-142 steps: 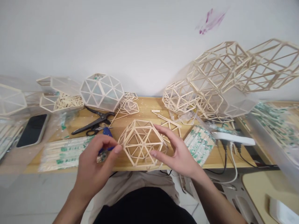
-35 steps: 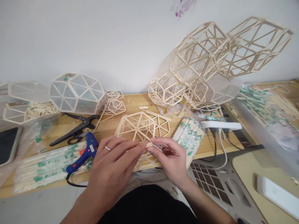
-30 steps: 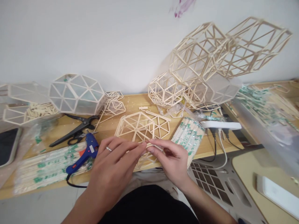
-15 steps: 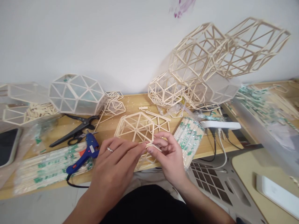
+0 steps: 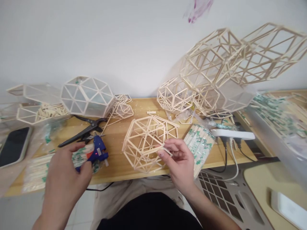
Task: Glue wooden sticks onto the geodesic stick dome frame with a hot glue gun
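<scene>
1. Left hand [image 5: 68,171]: has left the stick frame [image 5: 151,150] for the glue gun [image 5: 98,151]; thumb and fingers parted about the handle, contact unclear.
2. Right hand [image 5: 181,161]: now alone steadying the frame, thumb and fingertips pinching its right side.
3. Stick frame: centred at the tabletop's [image 5: 115,166] near edge.

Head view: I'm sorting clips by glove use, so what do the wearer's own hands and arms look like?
The left hand and right hand are both gloveless. No sleeve, watch or bracelet shows on the visible wrists and forearms. A plain black garment covers the torso between them.
</scene>
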A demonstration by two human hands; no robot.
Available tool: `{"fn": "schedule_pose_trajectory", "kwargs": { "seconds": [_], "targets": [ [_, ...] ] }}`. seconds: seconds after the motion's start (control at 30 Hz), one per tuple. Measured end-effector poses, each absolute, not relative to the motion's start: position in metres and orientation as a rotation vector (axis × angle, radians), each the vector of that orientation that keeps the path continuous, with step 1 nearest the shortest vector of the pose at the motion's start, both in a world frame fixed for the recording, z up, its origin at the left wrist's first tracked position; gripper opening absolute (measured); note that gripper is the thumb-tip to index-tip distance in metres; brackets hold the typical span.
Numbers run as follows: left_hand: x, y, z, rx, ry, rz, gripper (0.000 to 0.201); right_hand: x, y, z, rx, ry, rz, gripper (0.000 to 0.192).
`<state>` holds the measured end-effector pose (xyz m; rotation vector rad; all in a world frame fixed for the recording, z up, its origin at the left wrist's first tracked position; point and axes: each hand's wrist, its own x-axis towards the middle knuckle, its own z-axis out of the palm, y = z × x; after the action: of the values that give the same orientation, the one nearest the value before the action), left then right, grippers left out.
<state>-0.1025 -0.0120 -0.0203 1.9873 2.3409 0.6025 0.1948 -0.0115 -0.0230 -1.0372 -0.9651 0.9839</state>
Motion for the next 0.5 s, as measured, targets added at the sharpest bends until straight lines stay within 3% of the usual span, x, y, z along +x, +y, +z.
{"fn": "schedule_pose_trajectory", "kwargs": {
  "seconds": [0.1, 0.27, 0.5],
  "targets": [
    [-0.122, -0.015, -0.047, 2.127, 2.287, 0.458, 0.049, 0.194, -0.009, -0.023, -1.032, -0.98, 0.965, 0.024],
    [-0.126, -0.019, -0.065, 2.133, 2.344, 0.304, 0.039, 0.191, -0.005, -0.019, -1.003, -1.027, 0.932, 0.025],
    [-0.119, -0.021, -0.042, 2.033, 2.297, 0.717, 0.031, 0.189, -0.005, -0.017, -1.02, -1.123, 0.857, 0.024]
  ]
}}
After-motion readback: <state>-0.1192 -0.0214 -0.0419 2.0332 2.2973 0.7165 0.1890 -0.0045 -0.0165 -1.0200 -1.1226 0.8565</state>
